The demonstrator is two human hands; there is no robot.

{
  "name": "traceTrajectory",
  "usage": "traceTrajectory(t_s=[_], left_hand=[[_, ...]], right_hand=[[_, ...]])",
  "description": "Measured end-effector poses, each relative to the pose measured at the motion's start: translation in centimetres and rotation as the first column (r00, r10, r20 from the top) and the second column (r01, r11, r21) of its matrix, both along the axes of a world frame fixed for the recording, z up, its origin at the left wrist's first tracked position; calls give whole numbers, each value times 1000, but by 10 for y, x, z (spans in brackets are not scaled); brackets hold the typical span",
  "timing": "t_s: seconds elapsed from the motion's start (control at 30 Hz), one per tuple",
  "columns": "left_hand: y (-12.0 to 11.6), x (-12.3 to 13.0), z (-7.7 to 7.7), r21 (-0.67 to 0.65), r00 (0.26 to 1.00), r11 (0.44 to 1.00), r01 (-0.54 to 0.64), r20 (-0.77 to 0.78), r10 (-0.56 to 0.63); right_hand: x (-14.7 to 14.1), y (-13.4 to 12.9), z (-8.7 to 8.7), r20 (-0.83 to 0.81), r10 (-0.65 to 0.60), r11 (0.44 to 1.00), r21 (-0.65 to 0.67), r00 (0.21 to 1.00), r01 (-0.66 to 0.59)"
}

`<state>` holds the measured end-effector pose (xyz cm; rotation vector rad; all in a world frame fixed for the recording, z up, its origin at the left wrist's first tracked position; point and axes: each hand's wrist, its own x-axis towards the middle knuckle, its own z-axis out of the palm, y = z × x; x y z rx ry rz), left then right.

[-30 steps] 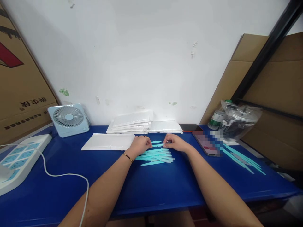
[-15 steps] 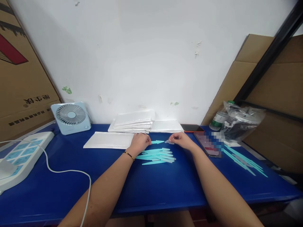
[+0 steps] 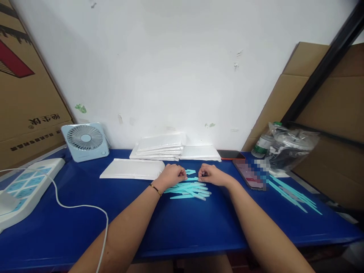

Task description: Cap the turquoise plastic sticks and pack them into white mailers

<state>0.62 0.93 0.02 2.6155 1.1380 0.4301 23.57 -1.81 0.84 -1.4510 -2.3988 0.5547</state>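
Note:
A teal eyebrow razor point(image 3: 193, 178) is stretched between my two hands. My left hand point(image 3: 172, 176) pinches its left end, and my right hand point(image 3: 212, 175) has thumb and fingers closed on its right end. Just beyond it, a second teal razor point(image 3: 190, 171) lies on the table, partly hidden by my left hand. Nearer to me is a loose pile of teal razors point(image 3: 187, 189), several with clear caps pointing right. A white padded envelope point(image 3: 131, 169) lies left of my left hand.
White envelopes point(image 3: 159, 146) are stacked against the wall. A blue fan point(image 3: 86, 141), a power strip point(image 3: 31, 185) and a white cable point(image 3: 82, 206) are on the left. To the right are a phone point(image 3: 248, 174), more razors point(image 3: 294, 193), a bottle point(image 3: 261, 146) and a clear bag point(image 3: 290, 148).
One razor now lies beyond my hands. Both hands have come slightly nearer to me and hold another razor; the clear cap in my right fingers is out of sight.

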Motion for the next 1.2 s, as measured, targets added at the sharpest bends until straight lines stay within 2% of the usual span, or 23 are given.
traceTrajectory(t_s=[0.17,0.27,0.43,0.57,0.73,0.8,0.87,0.97,1.07,1.2], left_hand=[[3,-2,5,114,994,988,-105,2,106],[2,-2,7,100,995,990,-100,39,97],[0,0,8,121,990,983,-134,69,127],[3,-2,7,75,995,992,-102,12,101],[9,-11,5,66,982,980,-190,0,191],[8,-12,5,80,977,974,-213,17,212],[5,-10,6,90,983,979,-183,28,181],[-2,-6,8,49,999,997,-51,2,51],[-7,-2,7,-5,999,999,46,-29,-46],[-5,-1,4,-5,997,1000,31,-63,-31]], right_hand=[[16,8,-5,-79,-93,995,39,992,97],[19,11,-8,-146,-114,991,49,983,122],[11,9,-9,-191,-71,996,48,979,81],[12,11,-10,-177,-75,995,49,981,85],[25,12,-10,-131,-200,978,30,971,205],[27,9,-7,-135,-189,980,32,973,194],[23,3,-1,-108,-98,995,23,989,101],[13,-6,7,0,32,998,-50,999,-32],[4,-9,9,53,48,996,-83,997,-44],[6,-5,5,14,23,1000,-14,1000,-23]])
